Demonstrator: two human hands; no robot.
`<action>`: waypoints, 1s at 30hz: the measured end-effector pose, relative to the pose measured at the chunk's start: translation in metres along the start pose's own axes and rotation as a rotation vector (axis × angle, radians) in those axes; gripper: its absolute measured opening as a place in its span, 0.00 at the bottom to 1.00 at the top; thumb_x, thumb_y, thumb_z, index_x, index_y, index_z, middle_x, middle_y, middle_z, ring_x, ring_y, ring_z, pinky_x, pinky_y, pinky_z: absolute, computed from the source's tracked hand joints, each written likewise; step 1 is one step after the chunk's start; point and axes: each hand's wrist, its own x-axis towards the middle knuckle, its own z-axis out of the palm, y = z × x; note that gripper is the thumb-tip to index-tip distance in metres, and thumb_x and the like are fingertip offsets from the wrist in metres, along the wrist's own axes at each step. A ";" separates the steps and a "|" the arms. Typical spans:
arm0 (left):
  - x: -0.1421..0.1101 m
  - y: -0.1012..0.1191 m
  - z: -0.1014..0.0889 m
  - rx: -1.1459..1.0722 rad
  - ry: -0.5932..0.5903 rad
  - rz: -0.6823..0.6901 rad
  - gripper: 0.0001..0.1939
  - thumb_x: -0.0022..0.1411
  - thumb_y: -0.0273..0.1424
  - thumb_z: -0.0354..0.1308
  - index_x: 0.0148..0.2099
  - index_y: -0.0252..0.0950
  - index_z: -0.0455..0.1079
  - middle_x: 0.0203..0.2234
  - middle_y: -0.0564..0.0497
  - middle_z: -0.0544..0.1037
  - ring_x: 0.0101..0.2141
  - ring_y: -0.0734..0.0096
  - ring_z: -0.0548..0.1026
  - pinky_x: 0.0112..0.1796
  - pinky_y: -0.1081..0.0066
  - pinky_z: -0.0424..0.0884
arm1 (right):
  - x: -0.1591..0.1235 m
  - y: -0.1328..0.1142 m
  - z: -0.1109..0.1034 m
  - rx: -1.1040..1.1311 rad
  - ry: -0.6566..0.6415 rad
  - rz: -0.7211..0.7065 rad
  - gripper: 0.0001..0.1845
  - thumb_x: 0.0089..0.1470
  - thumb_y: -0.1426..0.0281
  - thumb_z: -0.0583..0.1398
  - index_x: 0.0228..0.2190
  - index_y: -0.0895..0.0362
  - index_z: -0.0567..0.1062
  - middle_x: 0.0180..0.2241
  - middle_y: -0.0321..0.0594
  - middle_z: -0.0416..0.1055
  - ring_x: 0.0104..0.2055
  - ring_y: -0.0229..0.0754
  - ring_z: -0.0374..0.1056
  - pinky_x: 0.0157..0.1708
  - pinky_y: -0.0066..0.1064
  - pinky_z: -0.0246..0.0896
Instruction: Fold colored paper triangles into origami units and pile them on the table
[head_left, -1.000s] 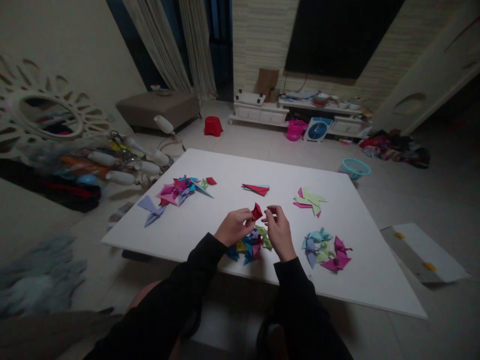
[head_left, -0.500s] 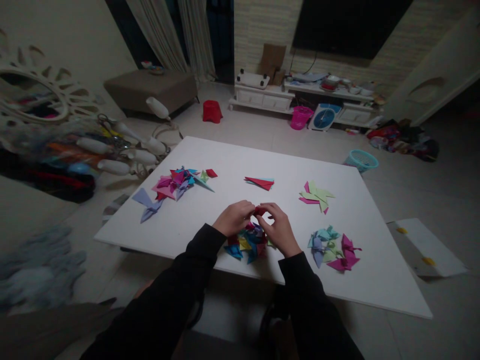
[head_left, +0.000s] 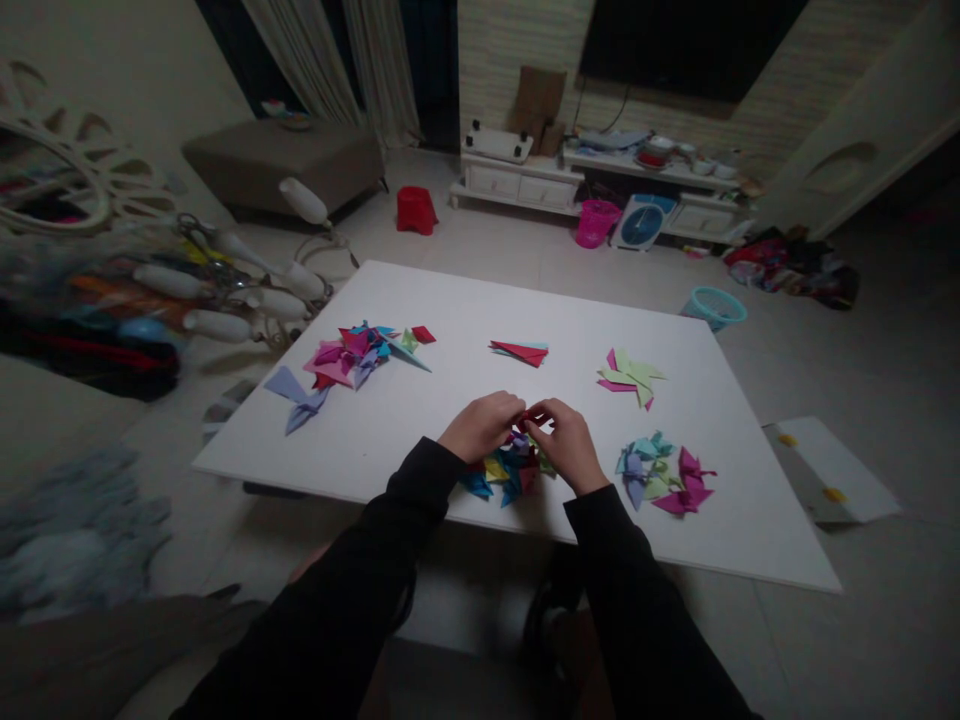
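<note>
The left hand (head_left: 480, 426) and right hand (head_left: 568, 442) pinch red folded paper (head_left: 524, 421) above multicoloured folded-paper shapes (head_left: 512, 478) by the white rectangular table's (head_left: 405, 400) near edge.

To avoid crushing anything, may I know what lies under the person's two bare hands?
Below the left hand and right hand, a multicoloured folded-paper pile shows on the white rectangular table; whatever the hands cover cannot be seen.

One head-worn view from close behind the white table (head_left: 390, 415), forward and down
</note>
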 end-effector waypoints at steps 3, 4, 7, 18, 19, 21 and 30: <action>0.000 0.002 0.001 -0.012 -0.012 0.001 0.07 0.61 0.19 0.53 0.37 0.37 0.65 0.34 0.49 0.73 0.39 0.65 0.71 0.39 0.68 0.67 | -0.001 0.000 0.001 -0.008 -0.017 0.005 0.03 0.56 0.73 0.61 0.33 0.55 0.77 0.34 0.37 0.73 0.35 0.39 0.69 0.39 0.30 0.61; 0.000 0.002 0.001 -0.012 -0.011 0.005 0.07 0.61 0.19 0.52 0.37 0.37 0.65 0.34 0.49 0.73 0.39 0.65 0.71 0.39 0.68 0.67 | 0.000 0.001 0.000 -0.019 -0.021 0.009 0.04 0.56 0.72 0.61 0.32 0.55 0.78 0.34 0.37 0.73 0.35 0.39 0.69 0.39 0.30 0.61; 0.003 0.002 -0.002 -0.013 0.019 0.001 0.09 0.60 0.19 0.52 0.38 0.37 0.65 0.36 0.48 0.73 0.41 0.64 0.70 0.41 0.67 0.68 | 0.002 0.010 -0.004 -0.106 -0.009 0.052 0.05 0.57 0.71 0.61 0.30 0.55 0.78 0.33 0.37 0.73 0.34 0.39 0.69 0.39 0.30 0.59; 0.006 -0.009 -0.008 -0.038 0.085 -0.059 0.10 0.62 0.21 0.51 0.44 0.38 0.66 0.40 0.48 0.73 0.43 0.65 0.72 0.44 0.67 0.69 | -0.004 0.064 -0.015 -0.476 -0.302 0.469 0.06 0.52 0.67 0.62 0.30 0.54 0.80 0.33 0.43 0.78 0.36 0.44 0.73 0.29 0.30 0.51; 0.006 -0.009 -0.008 -0.040 0.086 -0.061 0.10 0.62 0.21 0.51 0.44 0.38 0.66 0.40 0.48 0.73 0.43 0.65 0.72 0.44 0.67 0.69 | -0.005 0.066 -0.013 -0.494 -0.312 0.484 0.07 0.52 0.67 0.62 0.30 0.54 0.80 0.34 0.45 0.78 0.37 0.45 0.73 0.29 0.30 0.52; 0.005 -0.007 -0.008 -0.046 0.089 -0.068 0.11 0.62 0.21 0.51 0.44 0.38 0.66 0.40 0.48 0.74 0.43 0.65 0.73 0.45 0.67 0.69 | -0.006 0.067 -0.011 -0.530 -0.319 0.511 0.08 0.53 0.66 0.61 0.31 0.55 0.81 0.35 0.47 0.78 0.37 0.47 0.74 0.29 0.31 0.53; 0.000 -0.002 -0.010 -0.066 0.089 -0.094 0.11 0.62 0.22 0.51 0.46 0.38 0.68 0.41 0.48 0.74 0.44 0.65 0.73 0.45 0.66 0.70 | -0.005 0.061 0.005 -0.558 -0.347 0.469 0.09 0.53 0.70 0.60 0.34 0.56 0.81 0.36 0.49 0.79 0.38 0.46 0.74 0.34 0.30 0.58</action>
